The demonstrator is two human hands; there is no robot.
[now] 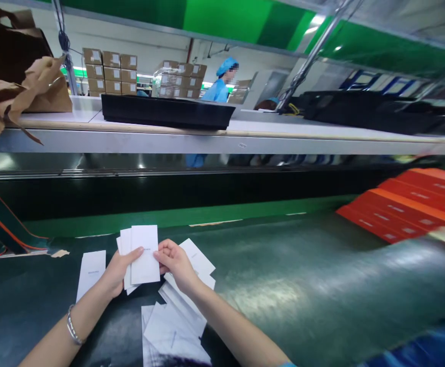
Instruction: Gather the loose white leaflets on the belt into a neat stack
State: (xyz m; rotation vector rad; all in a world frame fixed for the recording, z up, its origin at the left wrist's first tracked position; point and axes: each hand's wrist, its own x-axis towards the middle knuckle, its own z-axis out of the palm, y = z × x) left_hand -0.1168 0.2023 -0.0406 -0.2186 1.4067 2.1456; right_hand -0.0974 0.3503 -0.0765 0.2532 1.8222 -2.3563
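My left hand (120, 269) holds a small fanned stack of white cards (143, 250) upright over the dark green table (302, 285), thumb pressed on the front card. My right hand (175, 264) pinches the right edge of that same front card. Under my hands lies a loose pile of several more white cards (176, 316), spread toward my body. A single white card (91, 271) lies flat to the left of my left wrist, which wears a metal bracelet (72, 326).
Overlapping orange boxes (409, 206) lie at the right. A raised shelf (245, 137) carries black trays (165, 112) and crumpled brown paper (12, 71) at the left. Behind it stands a person in a blue cap and coat (219, 84), near stacked cartons (110, 71).
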